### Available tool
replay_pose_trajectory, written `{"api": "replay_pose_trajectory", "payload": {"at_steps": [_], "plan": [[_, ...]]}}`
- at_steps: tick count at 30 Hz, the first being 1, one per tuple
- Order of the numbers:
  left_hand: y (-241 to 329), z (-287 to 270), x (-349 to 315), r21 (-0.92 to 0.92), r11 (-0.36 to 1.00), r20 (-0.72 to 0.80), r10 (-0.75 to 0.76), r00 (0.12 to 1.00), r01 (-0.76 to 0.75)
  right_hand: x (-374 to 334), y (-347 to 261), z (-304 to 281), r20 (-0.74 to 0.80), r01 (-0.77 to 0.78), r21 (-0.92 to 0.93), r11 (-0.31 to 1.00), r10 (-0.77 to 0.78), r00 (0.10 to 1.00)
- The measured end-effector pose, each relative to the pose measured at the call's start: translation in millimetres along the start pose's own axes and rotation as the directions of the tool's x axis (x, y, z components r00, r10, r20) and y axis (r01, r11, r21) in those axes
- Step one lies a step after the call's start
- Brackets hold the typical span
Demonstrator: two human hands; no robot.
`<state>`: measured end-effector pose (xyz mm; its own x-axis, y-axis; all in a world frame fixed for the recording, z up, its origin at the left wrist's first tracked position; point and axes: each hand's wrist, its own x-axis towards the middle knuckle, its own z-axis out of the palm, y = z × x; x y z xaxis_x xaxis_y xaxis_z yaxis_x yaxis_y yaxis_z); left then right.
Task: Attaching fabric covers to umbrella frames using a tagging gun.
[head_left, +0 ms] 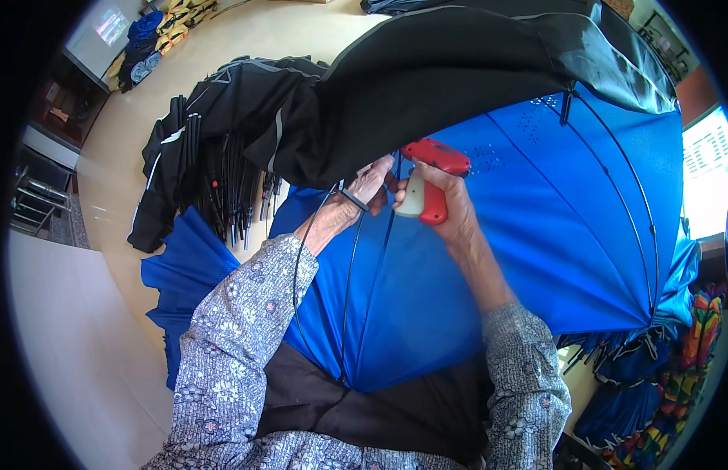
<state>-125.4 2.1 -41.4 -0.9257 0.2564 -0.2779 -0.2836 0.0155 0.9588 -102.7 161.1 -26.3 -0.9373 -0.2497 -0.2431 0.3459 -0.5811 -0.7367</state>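
Note:
A red-and-white tagging gun (pixel 436 160) is gripped in my right hand (pixel 456 202), its fingers wrapped round the white trigger. The gun's nose points left toward my left hand (pixel 369 186), which closes on part of the umbrella's canopy and ribs; its fingertips are partly hidden. A blue umbrella (pixel 450 290) with thin black ribs lies opened in front of me, inner side up, over my lap. Black cloth with grey edging (pixel 434 78) spreads across its far side and hangs just above both hands. My left wrist wears a dark band.
Bundled black umbrella frames (pixel 235 184) lie at the left beside folded blue fabric (pixel 188 262). Rainbow-coloured fabric (pixel 697 345) and more folded blue umbrellas (pixel 622 411) are at the lower right. Yellow and blue bundles (pixel 156 39) rest on the floor at the far left.

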Motion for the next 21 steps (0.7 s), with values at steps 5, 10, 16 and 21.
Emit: {"api": "replay_pose_trajectory", "payload": {"at_steps": [5, 10, 16, 21], "plan": [[3.2, 1.7, -5.4, 0.011, 0.999, -0.081, 0.042, 0.996, -0.041, 0.4, 2.8, -5.7, -0.015, -0.006, 0.035, 0.999, 0.006, 1.000], [4.6, 1.6, -4.4, -0.009, 1.000, -0.080, 0.017, 0.997, -0.018, 0.7, 3.9, -4.3, -0.014, 0.007, 0.034, 0.999, -0.007, 1.000], [2.2, -2.9, -2.2, 0.056, 0.996, -0.027, -0.069, 0.997, 0.070, -2.8, -9.4, 8.2, -0.095, -0.020, -0.157, 0.987, 0.005, 0.995], [-7.9, -4.3, 4.7, 0.051, 0.996, 0.007, -0.069, 0.998, 0.069, 4.1, -23.7, 2.9, -0.106, -0.074, -0.372, 0.925, 0.037, 0.994]]}}
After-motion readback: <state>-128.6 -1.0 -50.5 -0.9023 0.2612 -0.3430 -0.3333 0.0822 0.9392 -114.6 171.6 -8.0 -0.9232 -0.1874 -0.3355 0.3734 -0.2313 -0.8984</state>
